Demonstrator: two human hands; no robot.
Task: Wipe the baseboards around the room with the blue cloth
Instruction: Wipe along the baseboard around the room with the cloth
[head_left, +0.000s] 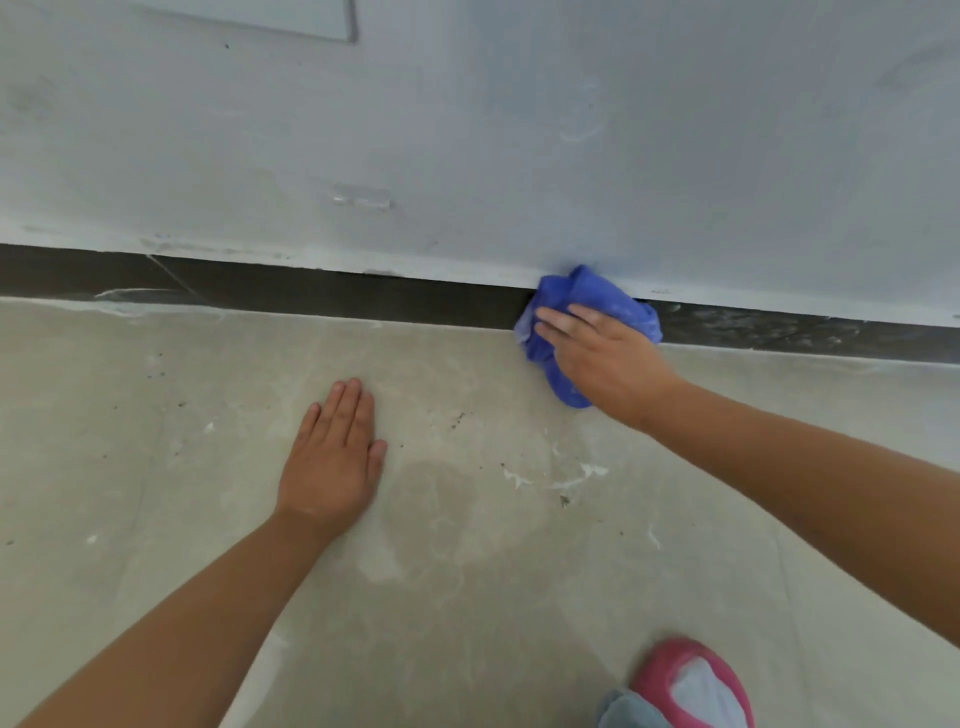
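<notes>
blue cloth on the baseboard

the crumpled blue cloth (597, 296) is pressed by the right hand (602, 358) against the dark baseboard (363, 296) at the floor's (156, 467) far edge. the left hand (332, 457) lies flat, released, on the floor. no writing visible.

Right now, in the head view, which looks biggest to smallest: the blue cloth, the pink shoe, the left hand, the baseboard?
1. Baseboard, which spans the whole picture.
2. Blue cloth, left hand and pink shoe: they look much alike. The right hand covers part of the cloth, and the shoe is nearest the camera and cut off by the edge.
</notes>
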